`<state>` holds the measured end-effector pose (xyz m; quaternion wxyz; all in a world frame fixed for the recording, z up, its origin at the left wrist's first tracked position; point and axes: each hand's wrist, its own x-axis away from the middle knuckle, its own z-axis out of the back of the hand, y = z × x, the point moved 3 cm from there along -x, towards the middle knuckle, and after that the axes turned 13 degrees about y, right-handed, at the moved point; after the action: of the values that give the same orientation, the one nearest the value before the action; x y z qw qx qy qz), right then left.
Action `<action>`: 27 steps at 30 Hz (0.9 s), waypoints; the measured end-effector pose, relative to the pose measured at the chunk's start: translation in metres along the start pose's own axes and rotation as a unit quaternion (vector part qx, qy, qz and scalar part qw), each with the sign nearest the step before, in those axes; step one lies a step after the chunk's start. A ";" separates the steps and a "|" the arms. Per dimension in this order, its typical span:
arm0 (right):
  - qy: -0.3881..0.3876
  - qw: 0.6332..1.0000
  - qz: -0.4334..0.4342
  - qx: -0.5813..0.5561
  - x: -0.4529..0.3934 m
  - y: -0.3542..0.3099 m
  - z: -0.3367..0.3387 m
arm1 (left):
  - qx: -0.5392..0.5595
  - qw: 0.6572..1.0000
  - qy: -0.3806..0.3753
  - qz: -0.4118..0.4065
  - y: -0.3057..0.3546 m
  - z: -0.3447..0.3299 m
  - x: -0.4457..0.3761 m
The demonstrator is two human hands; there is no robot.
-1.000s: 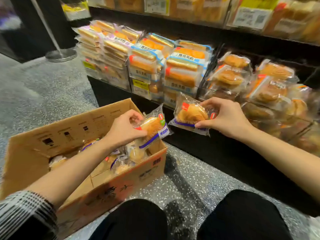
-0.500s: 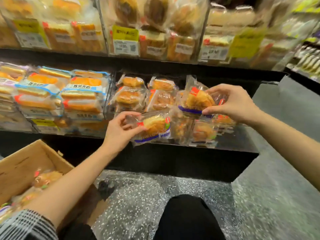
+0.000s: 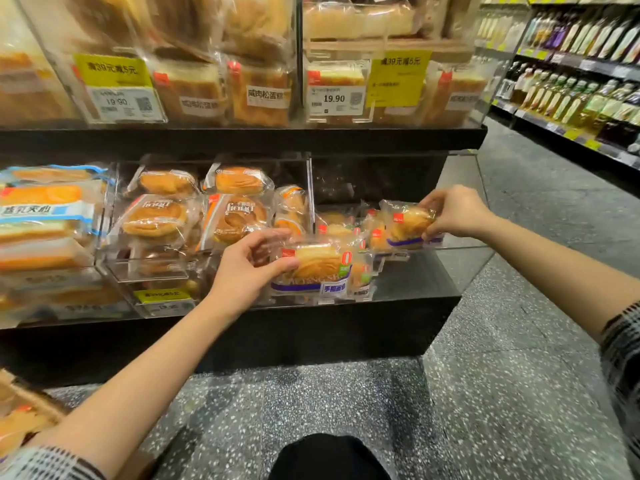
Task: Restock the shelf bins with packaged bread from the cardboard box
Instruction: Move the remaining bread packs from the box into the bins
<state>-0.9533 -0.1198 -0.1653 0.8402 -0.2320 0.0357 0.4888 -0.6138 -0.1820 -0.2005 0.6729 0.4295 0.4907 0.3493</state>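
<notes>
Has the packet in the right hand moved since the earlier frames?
Yes. The right hand's packet moved from beside the cardboard box up into the rightmost clear bin.

Two clear-wrapped bread packs, both off the shelf. One pack (image 3: 317, 266) with purple band and green "0" badge, gripped at its left end by left hand (image 3: 247, 268), in front of the clear bin (image 3: 460, 249). Second pack (image 3: 408, 223) pinched by right hand (image 3: 453, 213) over the bin's right end. Cardboard box (image 3: 24, 407) corner at lower left, bread inside.

Black lower shelf (image 3: 408, 289), clear bins (image 3: 460, 249) of packaged bread (image 3: 156, 220), cardboard box (image 3: 24, 400) on speckled floor (image 3: 346, 393)
</notes>
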 end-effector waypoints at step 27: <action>-0.138 0.983 0.014 0.121 -0.027 -0.010 -0.053 | -0.038 0.998 -0.040 0.019 0.012 -0.042 -0.014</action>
<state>-0.9501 -0.1680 -0.2011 0.8518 -0.0584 -0.0186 0.5204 -0.6583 -0.1800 -0.1907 0.7008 0.4266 0.4420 0.3626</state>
